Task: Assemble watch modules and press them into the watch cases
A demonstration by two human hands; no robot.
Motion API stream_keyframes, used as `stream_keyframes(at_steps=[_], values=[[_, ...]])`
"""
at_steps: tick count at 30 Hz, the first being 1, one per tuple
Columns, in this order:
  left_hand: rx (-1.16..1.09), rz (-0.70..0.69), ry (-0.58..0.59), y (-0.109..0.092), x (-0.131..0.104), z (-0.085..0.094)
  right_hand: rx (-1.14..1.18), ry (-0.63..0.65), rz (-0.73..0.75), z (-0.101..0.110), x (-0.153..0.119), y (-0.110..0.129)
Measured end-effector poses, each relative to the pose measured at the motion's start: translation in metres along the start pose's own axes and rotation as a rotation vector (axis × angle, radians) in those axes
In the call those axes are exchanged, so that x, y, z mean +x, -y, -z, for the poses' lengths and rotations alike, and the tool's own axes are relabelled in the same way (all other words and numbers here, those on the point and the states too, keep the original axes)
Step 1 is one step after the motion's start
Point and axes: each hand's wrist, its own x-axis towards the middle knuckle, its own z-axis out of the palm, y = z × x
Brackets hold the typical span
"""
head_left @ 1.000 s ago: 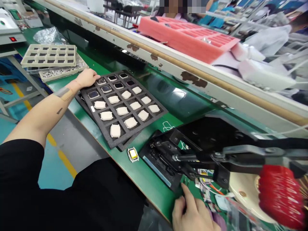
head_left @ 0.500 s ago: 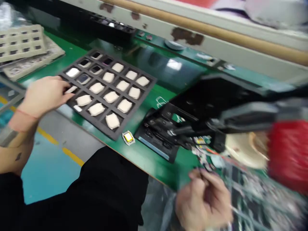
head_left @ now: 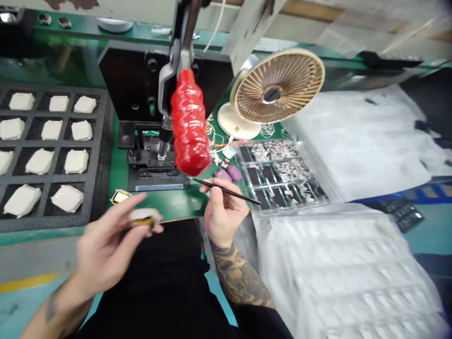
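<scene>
Between the thumb and fingers of my left hand [head_left: 106, 247] is a small pale watch case [head_left: 144, 214], blurred, with a yellow and dark inside. My right hand [head_left: 226, 214] grips slim black tweezers [head_left: 231, 192], their fine tip pointing left near the press base. Another watch case [head_left: 120, 196], with a yellow block in it, lies on the green bench just beyond my left hand. Farther left, a dark foam tray [head_left: 102, 155] bears several pale watch cases in its compartments. A black hand press [head_left: 155, 160] with a red grip handle [head_left: 190, 125] stands ahead of both hands.
Right of the press are a round fan [head_left: 278, 87], purple lumps [head_left: 229, 173] and loose wires. A clear divided box [head_left: 243, 153] of small parts sits by my right hand. White plastic sheeting [head_left: 367, 141] and bagged trays [head_left: 339, 263] spread across the right side.
My view has swung right. My left hand has moved from the foam tray's left edge to in front of the press, now with a watch case in it. The tweezers show clearly now.
</scene>
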Motion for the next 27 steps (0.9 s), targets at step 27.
stream_keyframes(at_steps=[27], values=[[-0.277, 0.207, 0.020, 0.049, 0.044, -0.082, 0.114, 0.213, 0.012, -0.004, -0.008, -0.002]])
